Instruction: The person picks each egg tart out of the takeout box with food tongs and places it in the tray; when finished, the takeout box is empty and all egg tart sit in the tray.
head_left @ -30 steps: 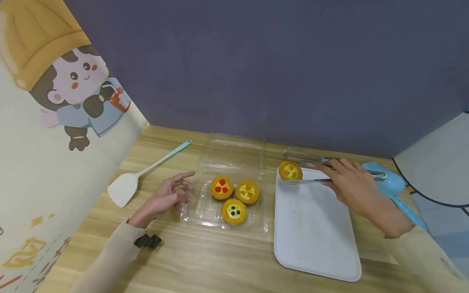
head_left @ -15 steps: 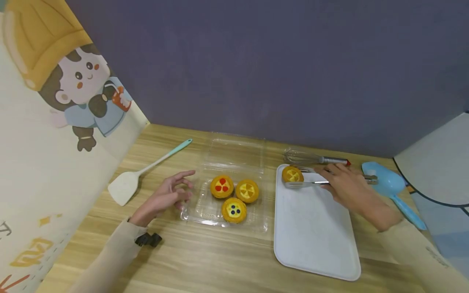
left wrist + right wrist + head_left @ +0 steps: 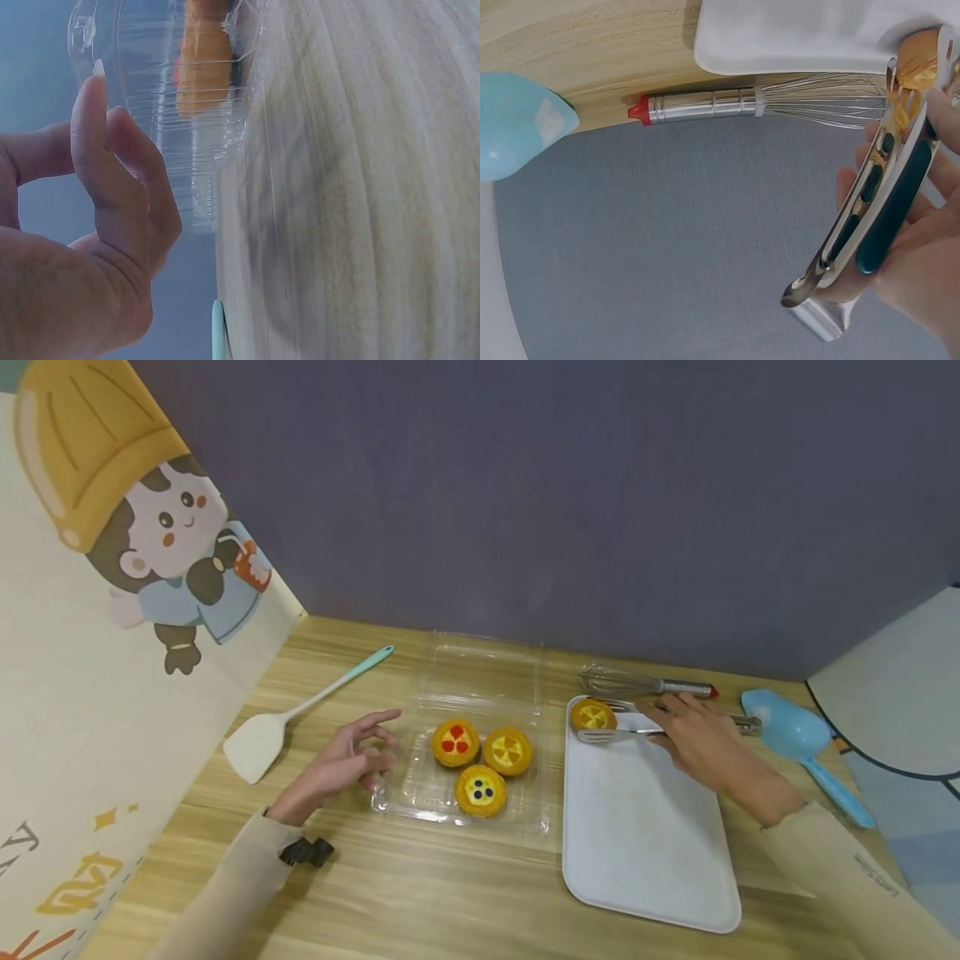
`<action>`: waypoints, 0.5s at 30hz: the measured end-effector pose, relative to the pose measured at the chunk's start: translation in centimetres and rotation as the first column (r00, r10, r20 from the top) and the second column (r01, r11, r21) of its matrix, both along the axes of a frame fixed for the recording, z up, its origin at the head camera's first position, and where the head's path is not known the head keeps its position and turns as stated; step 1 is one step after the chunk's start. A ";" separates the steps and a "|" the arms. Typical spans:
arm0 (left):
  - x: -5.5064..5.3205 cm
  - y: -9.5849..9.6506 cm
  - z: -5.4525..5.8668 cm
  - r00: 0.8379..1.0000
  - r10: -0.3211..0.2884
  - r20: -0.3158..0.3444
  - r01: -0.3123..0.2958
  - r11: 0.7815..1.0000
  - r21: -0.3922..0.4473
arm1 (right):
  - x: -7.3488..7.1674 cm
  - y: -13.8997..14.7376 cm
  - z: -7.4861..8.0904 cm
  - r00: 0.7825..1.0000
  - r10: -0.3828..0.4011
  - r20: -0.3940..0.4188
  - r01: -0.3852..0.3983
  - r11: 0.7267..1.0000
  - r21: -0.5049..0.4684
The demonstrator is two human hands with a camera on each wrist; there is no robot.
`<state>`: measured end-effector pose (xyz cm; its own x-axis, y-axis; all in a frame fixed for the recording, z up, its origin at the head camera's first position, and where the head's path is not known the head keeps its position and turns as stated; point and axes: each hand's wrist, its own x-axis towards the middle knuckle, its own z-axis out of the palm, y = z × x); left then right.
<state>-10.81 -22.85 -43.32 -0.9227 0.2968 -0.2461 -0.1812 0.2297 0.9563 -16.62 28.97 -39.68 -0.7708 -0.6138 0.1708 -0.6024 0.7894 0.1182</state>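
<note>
My right hand [image 3: 693, 739] holds metal tongs with teal grips [image 3: 896, 210], its fingers and thumb on either side of them. Between the slotted tong ends is an egg tart with yellow wedges [image 3: 593, 715], at the far left corner of the white tray [image 3: 645, 843]. My left hand [image 3: 337, 768] holds nothing, its fingers loosely bent beside the left edge of a clear plastic box [image 3: 420, 793] with its lid laid back. In the box sit a tart with red pieces [image 3: 454, 743], a tart with yellow wedges [image 3: 507, 751] and a tart with dark blue berries [image 3: 481, 791].
A whisk [image 3: 630, 682] lies behind the tray, its red-tipped handle to the right. To the right rests a light blue scoop [image 3: 795, 727]. A white spatula [image 3: 255, 745] lies on the left of the wooden table [image 3: 420, 893]. Walls stand behind and at both sides.
My right hand has come slightly left with the tongs, and the tart between them has shifted down a little at the tray's corner. More of the whisk shows. My left hand has stayed in place.
</note>
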 end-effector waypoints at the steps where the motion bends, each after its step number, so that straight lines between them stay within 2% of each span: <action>1: 0.0 0.0 0.0 1.000 0.001 0.002 -0.001 1.000 0.000 | 0.0 0.0 0.0 1.000 -0.001 0.003 0.001 1.000 -0.001; 15: 0.0 0.0 0.0 1.000 0.007 0.005 -0.007 1.000 -0.012 | 0.3 0.4 -0.4 0.999 -0.021 0.048 0.022 1.000 -0.020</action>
<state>-10.81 -22.80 -43.36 -0.9236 0.2872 -0.2541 -0.1875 0.2399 0.9525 -16.35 29.39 -40.05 -0.7913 -0.5938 0.1457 -0.5899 0.8041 0.0735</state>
